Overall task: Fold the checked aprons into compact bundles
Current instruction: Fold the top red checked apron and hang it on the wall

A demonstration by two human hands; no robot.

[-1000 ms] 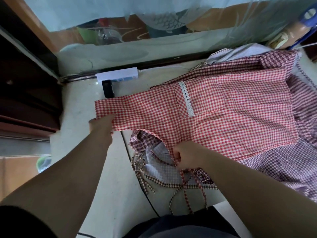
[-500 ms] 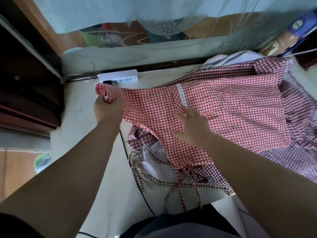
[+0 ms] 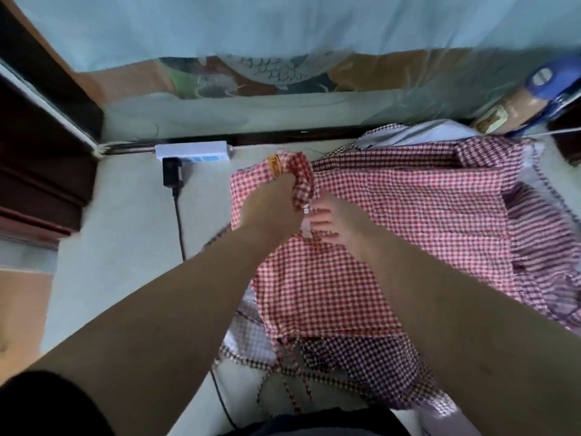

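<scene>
A red-and-white checked apron [image 3: 393,215] lies spread across the pale table [image 3: 125,247], on top of other checked aprons. My left hand [image 3: 270,209] grips the bunched bib end of the red apron and holds it folded over toward the middle. My right hand [image 3: 339,221] lies flat on the apron beside it, fingers straight, pressing the cloth down. A darker purple-checked apron [image 3: 371,360] with loose ties shows beneath at the near edge, and more purple-checked cloth [image 3: 540,234] lies at the right.
A white power strip [image 3: 191,150] with a black plug [image 3: 171,176] and its cable [image 3: 179,228] sits at the back left of the table. A blue-capped container [image 3: 528,99] stands at the back right. Dark wooden furniture [image 3: 37,152] borders the left side.
My left hand has carried the bib end from the far left toward the right, folding it over the apron. My right hand let go of the near edge and moved up, now pressing flat.
</scene>
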